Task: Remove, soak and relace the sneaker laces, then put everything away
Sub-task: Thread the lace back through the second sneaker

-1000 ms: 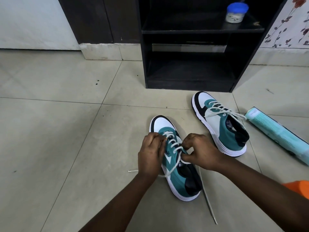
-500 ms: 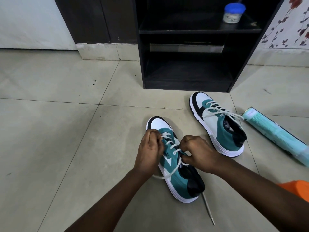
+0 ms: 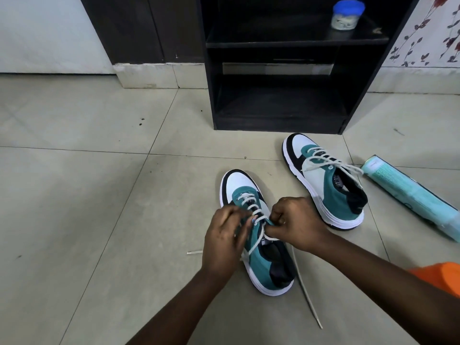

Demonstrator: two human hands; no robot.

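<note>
Head view: on the tiled floor (image 3: 74, 195), both hands work the near sneaker (image 3: 258, 245); the left hand (image 3: 224, 242) and right hand (image 3: 296, 222) each pinch its white lace (image 3: 251, 207) over the upper eyelets. The second sneaker (image 3: 328, 185) stands just beyond, laced.

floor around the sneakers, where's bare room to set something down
Bare grey floor tiles lie wide to the left of the near teal-and-white sneaker. Crowded on the right: the far teal-and-white sneaker, the pale green carton, and a trailing white lace.
</note>
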